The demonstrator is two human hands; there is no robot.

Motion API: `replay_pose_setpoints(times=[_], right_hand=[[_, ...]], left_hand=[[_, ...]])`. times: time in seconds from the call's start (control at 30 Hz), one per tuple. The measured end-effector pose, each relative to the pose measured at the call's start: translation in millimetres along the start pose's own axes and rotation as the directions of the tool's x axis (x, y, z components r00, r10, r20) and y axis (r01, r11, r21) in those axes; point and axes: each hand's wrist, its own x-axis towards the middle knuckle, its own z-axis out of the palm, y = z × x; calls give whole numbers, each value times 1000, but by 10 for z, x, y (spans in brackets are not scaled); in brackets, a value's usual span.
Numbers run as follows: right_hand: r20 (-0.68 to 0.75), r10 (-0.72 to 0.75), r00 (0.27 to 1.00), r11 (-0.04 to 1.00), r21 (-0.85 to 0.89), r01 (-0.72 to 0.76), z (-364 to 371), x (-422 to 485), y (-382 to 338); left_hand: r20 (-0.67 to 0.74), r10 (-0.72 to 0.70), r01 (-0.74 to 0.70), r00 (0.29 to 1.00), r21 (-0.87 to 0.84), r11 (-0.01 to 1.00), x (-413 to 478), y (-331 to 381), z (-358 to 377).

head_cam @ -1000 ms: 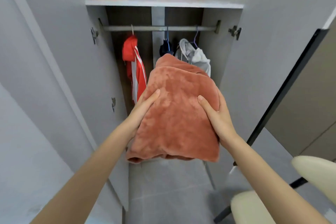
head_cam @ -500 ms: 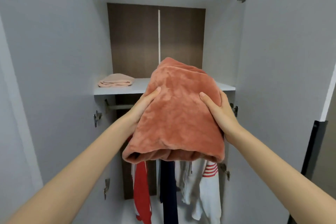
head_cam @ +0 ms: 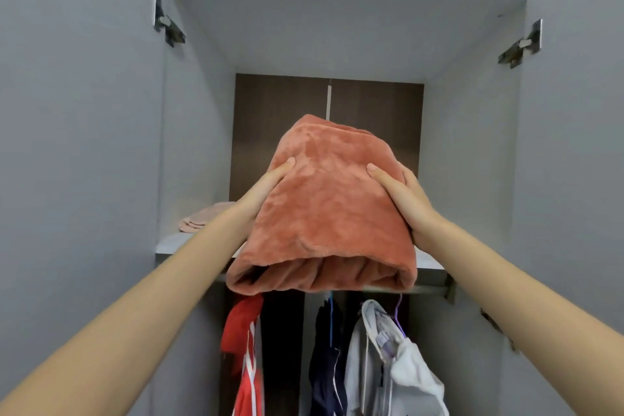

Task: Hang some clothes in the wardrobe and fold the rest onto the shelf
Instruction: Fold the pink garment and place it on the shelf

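Progress: we judge the hanging part largely done, with a red garment (head_cam: 244,341), a navy garment (head_cam: 326,358) and a grey hoodie (head_cam: 381,365) on the rail below.
Already folded: a pale pink bundle (head_cam: 202,218) lies on the shelf (head_cam: 175,241) at far left.
In hand: we hold the folded rust fleece (head_cam: 324,213) level with the shelf front, not yet set down.
Left hand (head_cam: 263,191): thumb on top, fingers hidden under the fleece, grasping its left edge.
Right hand (head_cam: 403,197): the same hold on the right edge.
Texture: plush, thick, soft; rounded folds sag at the near end.
Left to do: slide it onto the shelf.
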Motion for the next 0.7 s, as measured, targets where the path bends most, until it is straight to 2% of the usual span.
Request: replay_pose_setpoints(times=[0.3,0.57,0.7], right_hand=[[-32,65,997,997,41,-63,359,1232,494],[-34,118,992,993,14,-117,641,2263,1147],[-51,194,980,981,-13,-195,734,2562,1536]], left_hand=[[-66,68,-68,996,5,998,1115,-139,-620],[-76,-14,17,997,41,999,2222,-520,-1319],[-132,-144,160,981,121,980,2571,-799,-1602]])
